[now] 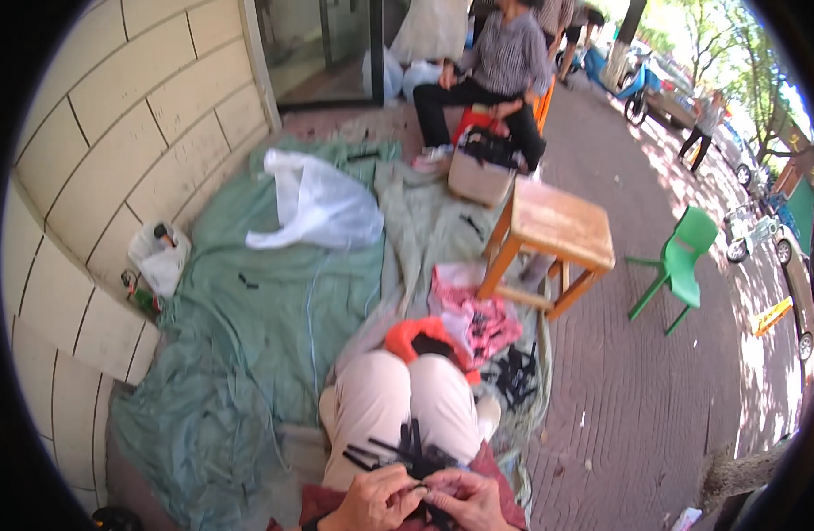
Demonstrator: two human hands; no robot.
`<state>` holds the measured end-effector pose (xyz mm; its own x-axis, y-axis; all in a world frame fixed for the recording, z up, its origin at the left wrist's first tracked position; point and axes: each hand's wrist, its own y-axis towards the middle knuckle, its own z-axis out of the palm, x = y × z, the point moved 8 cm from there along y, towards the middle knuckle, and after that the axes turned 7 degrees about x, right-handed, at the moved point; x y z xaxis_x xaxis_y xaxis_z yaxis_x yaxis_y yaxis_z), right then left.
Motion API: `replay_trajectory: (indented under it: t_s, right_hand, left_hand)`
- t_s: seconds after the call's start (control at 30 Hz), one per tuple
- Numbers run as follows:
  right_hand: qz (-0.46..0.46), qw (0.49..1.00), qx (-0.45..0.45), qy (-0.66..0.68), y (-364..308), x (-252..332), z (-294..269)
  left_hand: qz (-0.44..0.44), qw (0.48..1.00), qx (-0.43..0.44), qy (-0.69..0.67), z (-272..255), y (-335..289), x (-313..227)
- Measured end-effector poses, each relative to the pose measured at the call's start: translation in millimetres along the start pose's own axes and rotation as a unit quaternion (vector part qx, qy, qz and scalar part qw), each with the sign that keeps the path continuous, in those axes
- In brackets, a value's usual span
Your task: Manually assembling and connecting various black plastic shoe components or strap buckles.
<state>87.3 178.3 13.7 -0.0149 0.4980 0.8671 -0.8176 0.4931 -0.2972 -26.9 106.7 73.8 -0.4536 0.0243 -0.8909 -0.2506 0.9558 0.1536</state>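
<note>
My left hand (378, 501) and my right hand (471, 498) meet low in the picture over my lap, fingers curled around a bundle of thin black strips (405, 452) that fans upward from between them. My knees in light trousers (398, 403) lie just beyond. Past the knees sit an orange bag (407, 334), a pink patterned bag (491, 311) with black pieces in it, and a loose heap of black strips (517, 373) on the cloth.
A green tarp (265, 319) covers the ground beside a tiled wall (115, 133). A white plastic bag (323, 208), a wooden stool (557, 232), a green plastic chair (683, 264) and a cardboard box (479, 175) stand around. Another person (495, 71) sits at the back.
</note>
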Motion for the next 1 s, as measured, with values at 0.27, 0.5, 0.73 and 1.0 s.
replay_trajectory:
  t_s: [0.27, 0.5, 0.73, 1.0]
  right_hand:
    - [-0.065, 0.995, -0.011, -0.079, -2.8, 5.5, -5.8]
    - [-0.038, 0.998, 0.041, -0.006, -2.1, 7.3, 0.7]
    - [-0.019, 0.998, 0.049, 0.020, -1.3, 4.2, 4.9]
    - [0.026, 0.994, 0.065, 0.087, -1.9, -4.0, 6.4]
  left_hand:
    - [-0.004, 1.000, -0.027, 0.015, 7.6, -8.0, -0.6]
    - [0.037, 0.997, -0.062, 0.037, 7.2, -15.8, -3.0]
    - [0.021, 0.993, -0.108, 0.044, -1.6, -18.2, -9.8]
    - [0.013, 0.993, -0.107, 0.049, -0.4, -18.3, -4.6]
